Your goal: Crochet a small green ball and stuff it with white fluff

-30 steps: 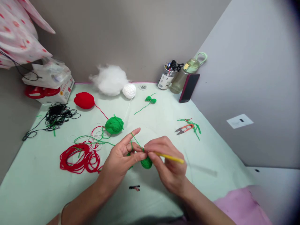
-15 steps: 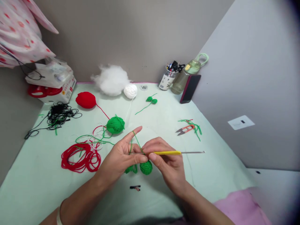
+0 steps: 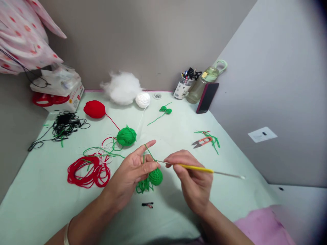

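Note:
Between thumb and fingers, my left hand pinches a green crochet piece, rounded and tightly stitched. Green yarn runs up over its raised index finger, and loose green strands dangle beneath. My right hand grips a crochet hook by its yellow handle, pen-fashion. The hook's left metal end reaches the top of the green piece at the left fingertips; its other metal end points out to the right. A green yarn ball lies beyond my left hand.
Left of my hands lie a red yarn coil and a black yarn tangle. Behind are a red yarn ball, white stuffing and a white yarn ball. Thread snips, a phone and a bottle stand or lie to the right.
My right hand has moved right with the crochet hook, away from my left hand, and the hook now slants down to the right. More of the green piece shows.

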